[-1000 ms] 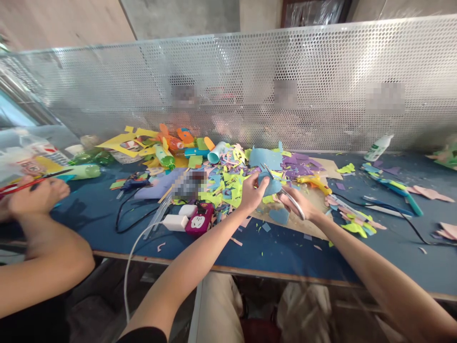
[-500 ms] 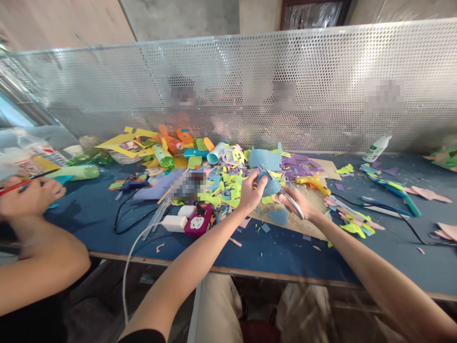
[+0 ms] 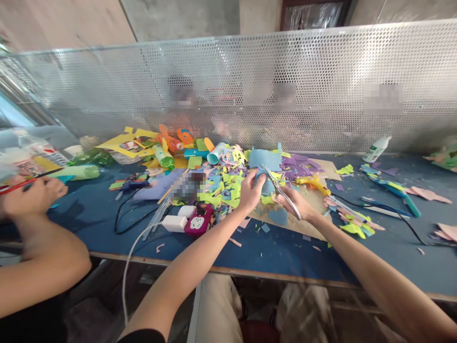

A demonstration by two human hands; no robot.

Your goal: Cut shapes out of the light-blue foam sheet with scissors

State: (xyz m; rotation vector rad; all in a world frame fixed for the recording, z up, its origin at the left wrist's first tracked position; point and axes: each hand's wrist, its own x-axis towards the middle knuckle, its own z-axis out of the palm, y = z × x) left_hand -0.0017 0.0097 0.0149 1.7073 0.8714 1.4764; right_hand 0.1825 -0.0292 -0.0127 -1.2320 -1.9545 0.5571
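My right hand [image 3: 293, 202] is wrapped round the handles of a pair of scissors [image 3: 275, 182], whose blades point up and to the left. In my left hand [image 3: 252, 189] a small piece of blue paper [image 3: 266, 186] is pinched between thumb and fingers. The blades lie right at this piece. Behind my hands a bigger sheet of blue paper [image 3: 266, 159] rests on the scraps. Under my right hand, another blue paper piece [image 3: 278, 216] lies on a brown cardboard sheet [image 3: 310, 227].
Yellow-green and purple paper scraps [image 3: 230, 183] cover the table's middle. A yellow glue gun [image 3: 314, 185] lies right of my hands. Nearer left sit a purple power cube [image 3: 199, 221] and white plugs. A white bottle [image 3: 377, 147] stands back right. Another person's hand [image 3: 35, 193] is at far left.
The scissors have swung slightly and their blades now show more plainly beside the blue paper. My right hand has shifted a little left. The other person's hand has moved slightly.
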